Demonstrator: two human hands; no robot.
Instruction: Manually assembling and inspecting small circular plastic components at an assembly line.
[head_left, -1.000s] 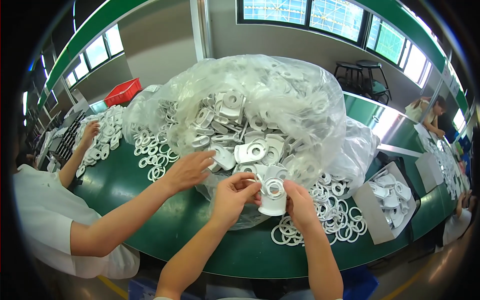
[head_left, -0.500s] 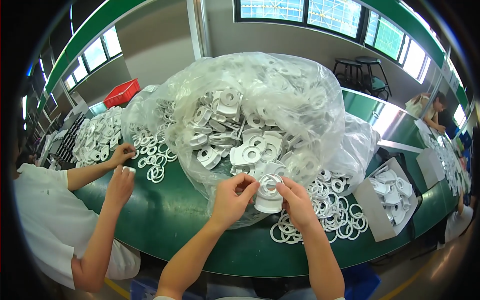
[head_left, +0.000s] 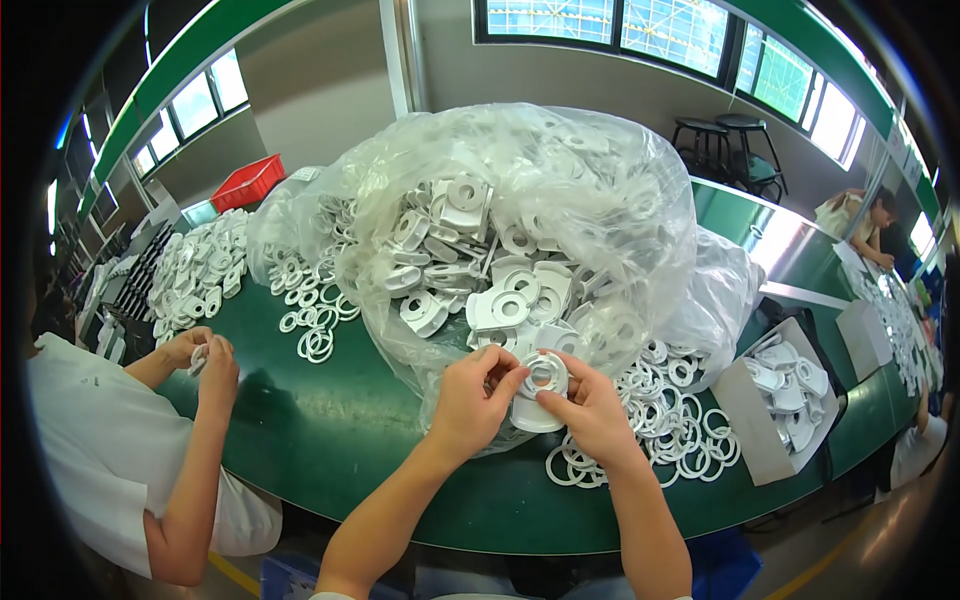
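- Part (head_left: 538, 414): white, held up between the two hands just in front of the bag (head_left: 610, 190), above the green table (head_left: 470, 515), its round opening turned toward the camera.
- Ring (head_left: 543, 361): white, lying over that opening; whether it sits flush all round is too fine to tell.
- Left hand (head_left: 474, 402): thumb and curled forefinger pinch together at the left edge of the ring and part; which of the two they grip cannot be told.
- Right hand (head_left: 594, 408): clasps the part's right side, thumb across its front below the opening, forefinger along the upper right edge.
- Judging by this hold, the step is fitting ring to part, and the right hand serves best as the steady one, bracing the part against tilting.
- The ring should lie level and centred on the opening; pressure is best shared around its rim, since pushing at one side could cock it or make it spring off.
- Fingertips are better clear of the seam, so a gap can be spotted.
- Loose rings (head_left: 690, 435) lie on the table to the right, near the forearm; a lower elbow might sweep them.
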